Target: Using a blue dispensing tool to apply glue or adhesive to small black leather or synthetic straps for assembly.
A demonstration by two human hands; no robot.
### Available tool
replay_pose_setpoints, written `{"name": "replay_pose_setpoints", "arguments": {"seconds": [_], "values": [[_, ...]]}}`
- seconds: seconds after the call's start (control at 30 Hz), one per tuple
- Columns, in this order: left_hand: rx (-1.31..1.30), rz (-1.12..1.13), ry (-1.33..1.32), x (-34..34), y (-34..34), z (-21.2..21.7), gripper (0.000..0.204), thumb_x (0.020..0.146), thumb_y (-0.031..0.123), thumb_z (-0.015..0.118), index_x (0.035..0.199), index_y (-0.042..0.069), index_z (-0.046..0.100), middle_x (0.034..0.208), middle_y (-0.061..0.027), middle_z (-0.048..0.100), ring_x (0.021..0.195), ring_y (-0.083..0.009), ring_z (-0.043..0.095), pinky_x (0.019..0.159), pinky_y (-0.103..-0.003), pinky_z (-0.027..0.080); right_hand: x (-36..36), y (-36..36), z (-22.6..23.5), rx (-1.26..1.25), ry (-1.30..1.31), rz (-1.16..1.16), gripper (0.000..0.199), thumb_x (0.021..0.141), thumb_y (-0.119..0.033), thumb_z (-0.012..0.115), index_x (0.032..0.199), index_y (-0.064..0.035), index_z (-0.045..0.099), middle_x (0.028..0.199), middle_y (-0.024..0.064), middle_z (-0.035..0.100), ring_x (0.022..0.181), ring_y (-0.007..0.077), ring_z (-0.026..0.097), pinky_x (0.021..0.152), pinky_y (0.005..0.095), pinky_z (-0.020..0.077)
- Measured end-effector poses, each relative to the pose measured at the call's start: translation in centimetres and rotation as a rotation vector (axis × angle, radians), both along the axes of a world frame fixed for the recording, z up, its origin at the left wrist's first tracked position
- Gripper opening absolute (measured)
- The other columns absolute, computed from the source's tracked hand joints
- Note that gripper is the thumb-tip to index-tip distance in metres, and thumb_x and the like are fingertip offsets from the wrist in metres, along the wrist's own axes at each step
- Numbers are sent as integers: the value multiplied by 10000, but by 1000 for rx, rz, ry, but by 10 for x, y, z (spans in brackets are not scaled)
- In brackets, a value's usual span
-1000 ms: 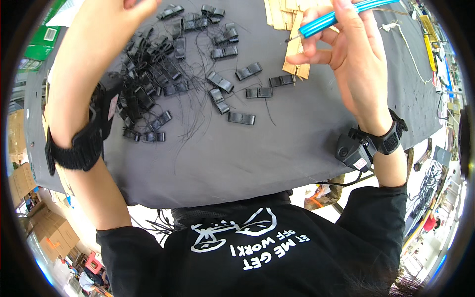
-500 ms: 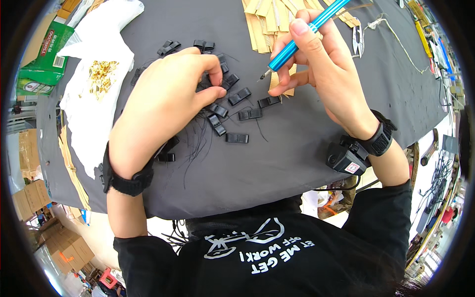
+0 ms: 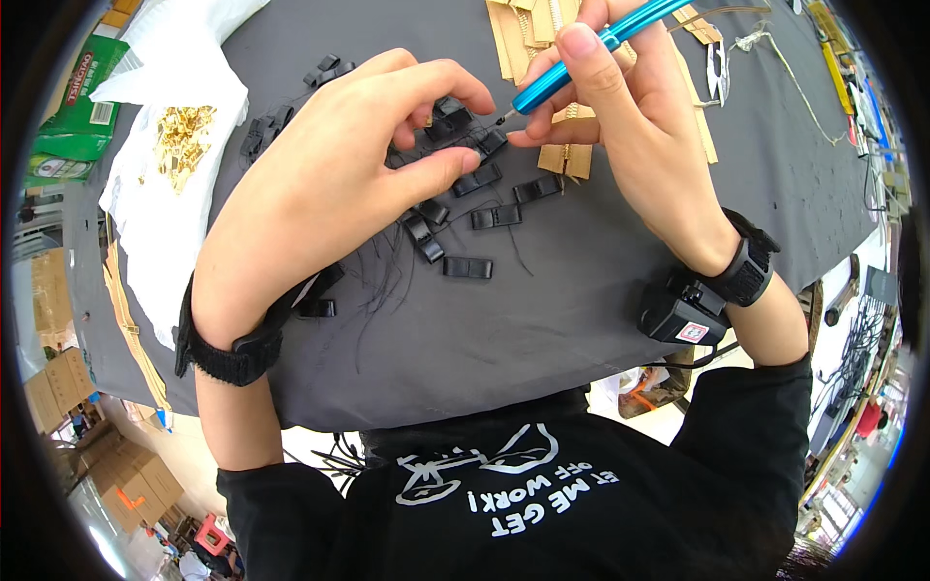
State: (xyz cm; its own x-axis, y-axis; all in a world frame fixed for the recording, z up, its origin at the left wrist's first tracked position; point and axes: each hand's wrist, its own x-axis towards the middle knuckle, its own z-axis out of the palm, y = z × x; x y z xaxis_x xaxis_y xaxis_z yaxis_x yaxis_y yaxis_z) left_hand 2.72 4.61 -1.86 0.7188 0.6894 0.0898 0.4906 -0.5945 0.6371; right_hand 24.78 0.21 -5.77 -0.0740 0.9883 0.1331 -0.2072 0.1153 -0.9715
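In my right hand [image 3: 644, 145] is a slim blue pen-shaped tool [image 3: 542, 89], gripped between thumb and fingers. Its thin metal tip points down-left, close to a small black bow-like piece [image 3: 492, 143]. My left hand [image 3: 325, 169] arches over the pile, thumb and forefinger spread on either side of that tip. Several similar black pieces lie below and beside my fingers, among them one flat piece [image 3: 468, 267] nearest me and another [image 3: 496, 216] farther up. Loose black threads [image 3: 373, 290] trail from the pile. Part of it is hidden under my left hand.
White plastic [image 3: 126, 223] at the left carries a heap of small gold metal parts [image 3: 184, 140]. Tan zipper strips [image 3: 567, 160] lie beyond my right hand. Thread snips [image 3: 718, 73] and a pale cord [image 3: 794, 87] lie right. A green box [image 3: 82, 102] stands far left.
My left hand has opened wider, with forefinger and thumb shifting right. The blue tool's tip has moved slightly left and up, toward the black pieces.
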Motion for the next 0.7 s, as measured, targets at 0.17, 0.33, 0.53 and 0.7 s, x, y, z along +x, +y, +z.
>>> {"name": "replay_pose_setpoints", "arguments": {"seconds": [0.17, 0.33, 0.53, 0.7], "values": [[-8, -56, 47, -4, 2, -9, 297, 843, 76, 754, 1128, 60, 672, 858, -34, 465, 792, -162, 475, 769, -296, 431, -1, 2, 3, -28, -35, -26, 195, 1108, -208, 499, 1168, -52, 399, 934, 77, 633, 781, 130, 668, 712, 273, 588], [-32, -32, 81, -1, 7, -5, 250, 858, 90, 743, 1094, 47, 671, 800, -15, 430, 760, -134, 440, 727, -282, 421, -9, 4, 3, -38, -76, -61, 220, 1105, -221, 513, 1193, -53, 402, 923, 75, 645, 772, 133, 676, 686, 260, 575], [-60, -24, 109, 0, 10, -8, 182, 878, 128, 737, 1017, 42, 655, 759, -5, 420, 722, -122, 419, 670, -282, 382, -8, -1, 13, -175, -41, -62, 296, 1091, -293, 549, 1243, -93, 393, 920, 75, 653, 744, 131, 692, 633, 230, 554], [18, -12, 145, -2, 13, -7, 196, 902, 179, 737, 914, 23, 620, 690, -2, 362, 682, -120, 391, 629, -292, 335, -6, -2, 13, -123, -90, -62, 309, 1091, -327, 544, 1232, -97, 393, 890, 74, 661, 707, 141, 702, 575, 217, 542]]}}
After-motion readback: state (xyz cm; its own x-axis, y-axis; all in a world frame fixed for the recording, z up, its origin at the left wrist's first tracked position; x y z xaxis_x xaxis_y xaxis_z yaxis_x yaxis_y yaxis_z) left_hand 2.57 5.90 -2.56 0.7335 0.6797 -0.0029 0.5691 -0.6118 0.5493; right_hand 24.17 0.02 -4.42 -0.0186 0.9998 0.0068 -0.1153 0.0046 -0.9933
